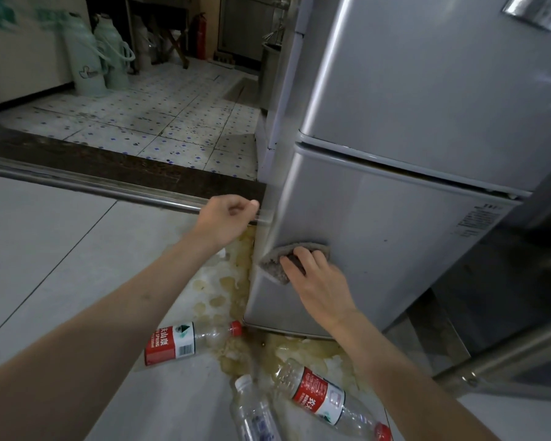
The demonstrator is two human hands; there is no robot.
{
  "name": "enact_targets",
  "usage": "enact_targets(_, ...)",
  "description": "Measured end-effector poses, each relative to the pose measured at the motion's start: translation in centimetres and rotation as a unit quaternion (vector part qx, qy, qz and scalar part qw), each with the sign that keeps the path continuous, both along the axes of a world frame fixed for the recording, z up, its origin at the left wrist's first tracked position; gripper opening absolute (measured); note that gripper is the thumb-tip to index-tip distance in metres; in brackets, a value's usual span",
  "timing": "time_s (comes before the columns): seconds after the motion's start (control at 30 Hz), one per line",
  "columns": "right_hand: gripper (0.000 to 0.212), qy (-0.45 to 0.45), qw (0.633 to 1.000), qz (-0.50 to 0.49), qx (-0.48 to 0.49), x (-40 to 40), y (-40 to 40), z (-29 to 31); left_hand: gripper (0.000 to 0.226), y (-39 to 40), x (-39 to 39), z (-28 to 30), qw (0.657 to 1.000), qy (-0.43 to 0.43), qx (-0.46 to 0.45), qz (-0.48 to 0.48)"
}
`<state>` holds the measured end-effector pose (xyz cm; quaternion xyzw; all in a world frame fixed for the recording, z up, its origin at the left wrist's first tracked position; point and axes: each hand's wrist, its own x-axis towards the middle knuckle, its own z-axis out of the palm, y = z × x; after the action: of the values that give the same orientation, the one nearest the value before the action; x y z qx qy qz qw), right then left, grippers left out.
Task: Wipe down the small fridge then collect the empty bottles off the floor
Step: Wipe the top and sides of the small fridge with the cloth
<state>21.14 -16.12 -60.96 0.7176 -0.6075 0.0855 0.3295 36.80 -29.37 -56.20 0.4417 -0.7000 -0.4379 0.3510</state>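
The small silver fridge [411, 122] stands at the right with two doors. My right hand [315, 278] presses a grey scouring pad [275, 265] flat against the lower door near its left edge. My left hand [226, 218] hovers with loosely curled fingers beside the fridge's left corner, holding nothing. Three empty plastic bottles lie on the floor below: one with a red label and red cap [185, 340], a second red-labelled one [328, 399], and a clear one with a white cap [252, 409].
Yellowish stains [236, 281] spread over the grey floor around the fridge base. A metal rail and dark threshold [109, 179] cross the doorway to a tiled room with pale green thermos jugs [99, 55]. A metal bar [506, 354] runs at the lower right.
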Motion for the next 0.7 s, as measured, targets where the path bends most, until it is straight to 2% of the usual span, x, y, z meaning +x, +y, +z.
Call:
enact_targets(0.1, 0.047, -0.018, 1.0, -0.01, -0.013, -0.9, 0.5, 0.2, 0.032, 0.7, -0.9, 0.2, 1.0, 0.006, -0.007, -0.014)
enact_targets(0.23, 0.038, -0.086, 0.993, -0.043, -0.069, -2.3, 1.1, 0.7, 0.036, 1.3, -1.4, 0.1, 1.0, 0.002, -0.012, -0.018)
enact_targets(0.4, 0.054, -0.099, 0.99, -0.063, -0.072, -3.0, 1.6, 0.9, 0.036, 2.0, -1.7, 0.4, 0.999, -0.018, -0.037, -0.002)
enact_targets(0.57, 0.057, -0.108, 0.988, -0.071, -0.087, -3.1, 1.7, 0.8, 0.033, 2.0, -2.1, 0.1, 0.997, -0.034, -0.069, 0.015)
enact_targets(0.7, 0.03, -0.185, 0.958, -0.082, -0.204, -3.7, 1.5, 1.7, 0.035, 2.0, -2.2, 0.1, 0.996, -0.04, -0.075, 0.009)
